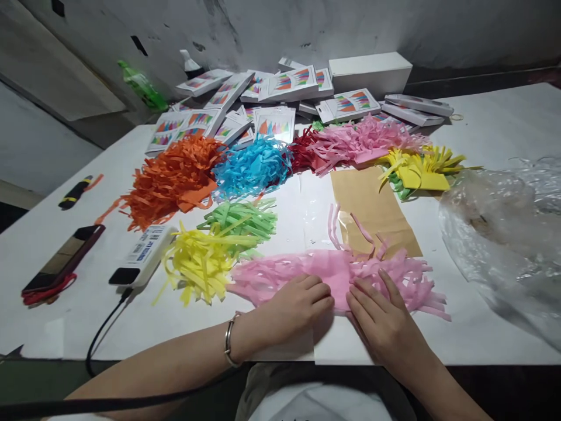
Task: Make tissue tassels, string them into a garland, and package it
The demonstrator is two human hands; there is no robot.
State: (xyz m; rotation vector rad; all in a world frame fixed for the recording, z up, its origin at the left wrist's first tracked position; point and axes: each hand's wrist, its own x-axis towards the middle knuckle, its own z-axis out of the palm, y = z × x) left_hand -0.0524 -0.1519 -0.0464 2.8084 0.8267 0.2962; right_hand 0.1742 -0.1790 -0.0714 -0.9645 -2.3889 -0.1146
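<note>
Both hands press flat on pink fringed tissue (pixel 337 275) at the table's (pixel 482 339) near edge: left hand (pixel 294 307) curled, right hand (pixel 382 318) spread. Even pressure, judged best, avoids tearing fringe.

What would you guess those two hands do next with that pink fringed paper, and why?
Probably fold or roll the pink fringed tissue paper across its uncut middle. Both the left hand and the right hand press flat on that centre strip, with the fringes spread out to either side, and the paper lies flat on the white table.
</note>
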